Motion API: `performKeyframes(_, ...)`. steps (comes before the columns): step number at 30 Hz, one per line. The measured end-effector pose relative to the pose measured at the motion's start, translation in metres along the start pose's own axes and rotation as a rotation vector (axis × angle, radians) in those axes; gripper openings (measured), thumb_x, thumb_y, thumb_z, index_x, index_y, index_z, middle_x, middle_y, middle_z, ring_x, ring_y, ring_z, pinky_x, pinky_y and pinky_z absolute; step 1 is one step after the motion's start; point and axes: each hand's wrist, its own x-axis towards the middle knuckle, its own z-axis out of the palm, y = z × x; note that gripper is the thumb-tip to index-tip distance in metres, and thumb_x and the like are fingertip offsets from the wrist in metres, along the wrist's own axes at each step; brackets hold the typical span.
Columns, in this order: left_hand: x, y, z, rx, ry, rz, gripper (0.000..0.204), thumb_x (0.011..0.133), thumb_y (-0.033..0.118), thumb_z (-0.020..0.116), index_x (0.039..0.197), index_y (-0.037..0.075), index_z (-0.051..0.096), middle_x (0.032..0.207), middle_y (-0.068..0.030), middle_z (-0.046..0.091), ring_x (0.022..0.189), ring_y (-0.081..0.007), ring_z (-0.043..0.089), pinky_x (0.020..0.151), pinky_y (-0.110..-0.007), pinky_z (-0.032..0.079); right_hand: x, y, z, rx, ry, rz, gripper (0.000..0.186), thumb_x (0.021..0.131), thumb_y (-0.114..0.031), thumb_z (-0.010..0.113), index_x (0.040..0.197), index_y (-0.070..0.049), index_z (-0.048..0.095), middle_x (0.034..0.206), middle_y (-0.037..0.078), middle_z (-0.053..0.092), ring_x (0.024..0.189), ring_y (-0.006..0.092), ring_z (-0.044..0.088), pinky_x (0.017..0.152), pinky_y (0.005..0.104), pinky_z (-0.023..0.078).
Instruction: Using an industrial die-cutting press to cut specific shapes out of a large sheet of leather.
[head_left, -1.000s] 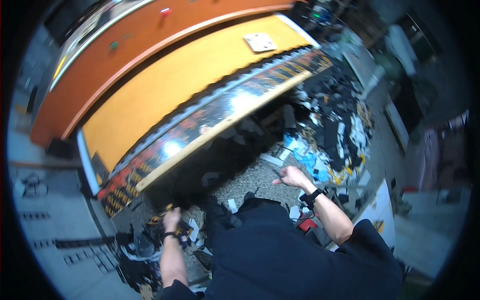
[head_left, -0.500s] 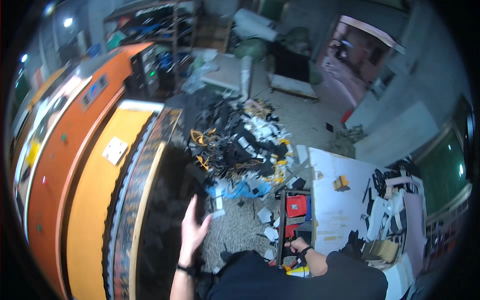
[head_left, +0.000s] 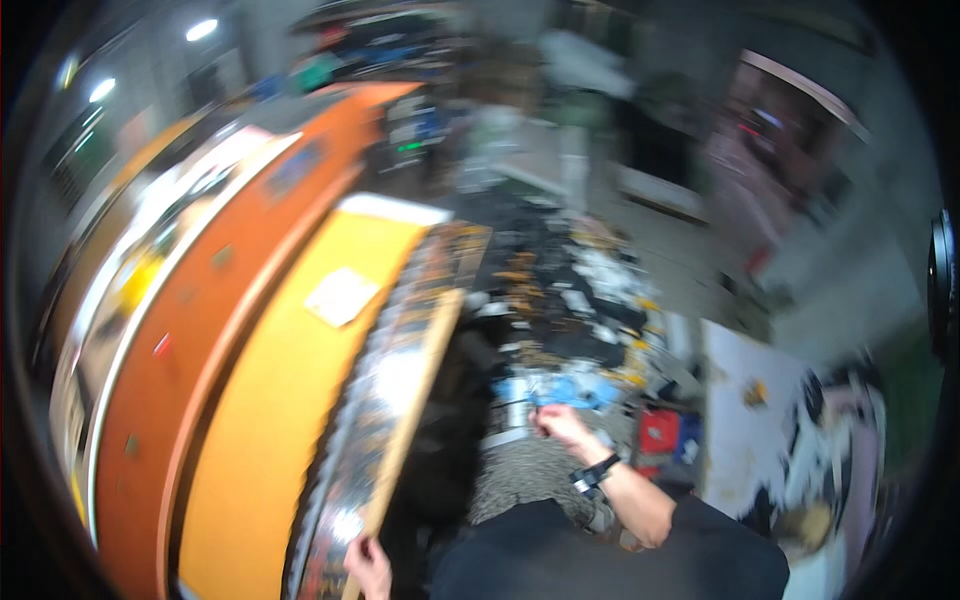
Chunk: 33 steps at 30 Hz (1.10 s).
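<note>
My left hand [head_left: 370, 570] is low in the view, beside the pale wooden strip [head_left: 415, 400] along the front of an orange machine [head_left: 240, 270]. Its fingers look bent, but blur hides whether they grip the strip. In front of my body, my right hand [head_left: 565, 427] is raised over the floor with its fingers drawn together. A small dark shape shows at its fingertips, too smeared to name. Behind the wooden strip lies the machine's yellow bed [head_left: 270, 400], with a white card [head_left: 342, 296] on it.
A heap of black, white and yellow scraps [head_left: 560, 290] covers the floor ahead. To the right stands a white-topped table [head_left: 750, 420] with pieces on it; a red box [head_left: 658, 430] sits beside it. A doorway [head_left: 765, 150] opens at the far right.
My view has swung left, bringing the machine closer to the middle. My right hand has left the box area by the table; my left hand has gone down to the wooden strip.
</note>
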Motion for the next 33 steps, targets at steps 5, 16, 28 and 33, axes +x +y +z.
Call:
performKeyframes(5,0.081,-0.006,-0.037,0.053,0.082,0.072,0.007,0.096,0.007,0.076,0.101,0.002,0.078,0.086,-0.0173,0.076,0.075,-0.0342,0.076,0.069,-0.044,0.059,0.052,-0.210,0.192,-0.097,-0.330,-0.352,0.025,0.096,-0.002,0.083,0.121,0.004,0.079,0.103,0.002,0.078,0.096,0.0095,0.072,0.087,0.0276,0.059)
performKeyframes(16,0.071,-0.058,-0.051,0.043,0.216,0.019,0.007,0.094,0.005,0.075,0.099,0.001,0.076,0.088,-0.0207,0.076,0.081,-0.0423,0.075,0.074,-0.049,0.060,0.023,-0.465,0.681,-0.514,-0.563,-0.913,0.037,0.098,-0.034,0.085,0.090,0.002,0.079,0.073,0.000,0.067,0.071,0.0083,0.055,0.065,0.0330,0.047)
performKeyframes(28,0.084,-0.043,-0.057,0.025,0.301,-0.147,0.006,0.095,0.005,0.076,0.100,0.001,0.076,0.086,-0.0174,0.075,0.078,-0.0382,0.073,0.074,-0.048,0.058,0.071,-0.460,0.619,-0.629,-0.616,-1.145,0.048,0.102,-0.038,0.077,0.136,-0.004,0.076,0.132,0.017,0.075,0.116,0.0270,0.077,0.102,0.0405,0.059)
performKeyframes(33,0.137,0.059,-0.124,0.325,0.020,0.128,0.010,0.093,0.006,0.079,0.101,0.000,0.077,0.086,-0.0127,0.072,0.081,-0.0328,0.069,0.082,-0.046,0.055,0.237,-0.434,0.443,-1.047,-0.363,-0.795,0.053,0.103,-0.036,0.078,0.140,0.001,0.071,0.130,0.017,0.079,0.107,0.0270,0.079,0.097,0.0398,0.061)
